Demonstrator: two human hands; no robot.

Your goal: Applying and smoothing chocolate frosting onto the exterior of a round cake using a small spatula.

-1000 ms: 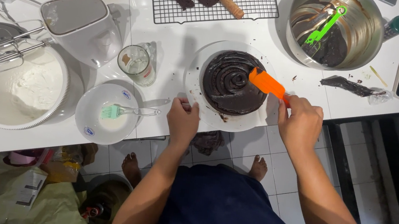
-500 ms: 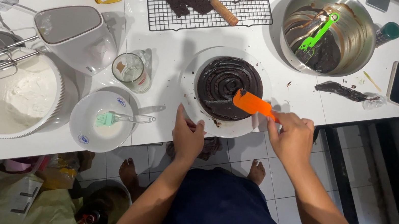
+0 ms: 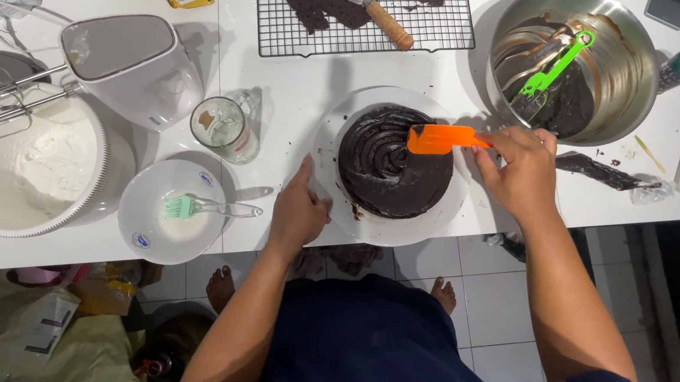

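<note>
Bare white counter lies open at upper centre-left, between the hand mixer (image 3: 133,67) and the cooling rack (image 3: 356,5). At centre, the cake plate (image 3: 441,217) is hemmed by a glass (image 3: 224,128) leftward, the steel bowl (image 3: 580,61) upper right, and the small white bowl (image 3: 171,212) lower left.

The person's left hand (image 3: 298,212) lies palm down with the fingers held together and pointing forward, thumb spread to the right, while its bare forearm runs back and down toward the body with the elbow bent. The right hand (image 3: 519,173) reaches farther forward, its fingers curled in a closed grip with the thumb and fingertips pinched to the left, knuckles facing up. The right forearm is bare as well, angling down and to the right to a dark blue short sleeve at the upper arm.
</note>
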